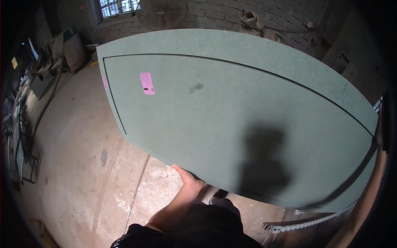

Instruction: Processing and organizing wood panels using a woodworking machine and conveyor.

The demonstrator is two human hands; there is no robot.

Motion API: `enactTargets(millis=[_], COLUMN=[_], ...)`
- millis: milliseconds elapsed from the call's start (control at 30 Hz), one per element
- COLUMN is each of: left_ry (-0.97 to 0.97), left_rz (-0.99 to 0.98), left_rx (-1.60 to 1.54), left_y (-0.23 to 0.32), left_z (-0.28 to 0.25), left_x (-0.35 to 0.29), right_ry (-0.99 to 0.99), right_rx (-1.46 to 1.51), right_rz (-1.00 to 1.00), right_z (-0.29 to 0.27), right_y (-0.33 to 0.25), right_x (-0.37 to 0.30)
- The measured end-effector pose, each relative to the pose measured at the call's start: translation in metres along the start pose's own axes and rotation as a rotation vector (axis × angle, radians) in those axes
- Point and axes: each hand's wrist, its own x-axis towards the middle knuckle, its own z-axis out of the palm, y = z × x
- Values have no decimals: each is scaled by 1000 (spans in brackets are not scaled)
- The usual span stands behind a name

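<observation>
A dim workshop with a brick wall (215, 18), and a large green panel (198, 115) held up over the concrete floor (78, 136).
The left hand (190, 180) was clamped on the panel's near edge, thumb along the rim, fingers hidden beneath; the right hand (383, 132) was at the right edge, too dark to tell its closure. The step in hand looked like supporting or shifting the panel; the next move seemed to call for steadying both ends together. The left forearm slanted forward, the right arm stretched wide. A pink label (147, 83) lay toward the left end; a cable chain (304, 224) showed under the near right corner.
</observation>
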Motion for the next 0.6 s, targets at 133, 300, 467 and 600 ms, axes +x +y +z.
enactTargets(millis=[133,300,467,600], left_ry=[82,132,475,800], left_rz=[94,182,148,35], left_rx=[45,98,113,192], left_y=[-15,-44,-76,-90], left_z=[12,-11,1,33], left_x=[52,113,143,169], right_ry=[-228,-369,-533,-734], right_rx=[168,294,381,352], right_rz=[60,146,133,205], right_z=[164,329,472,559], right_y=[53,24,20,22], right_x=[35,10,-30,-74])
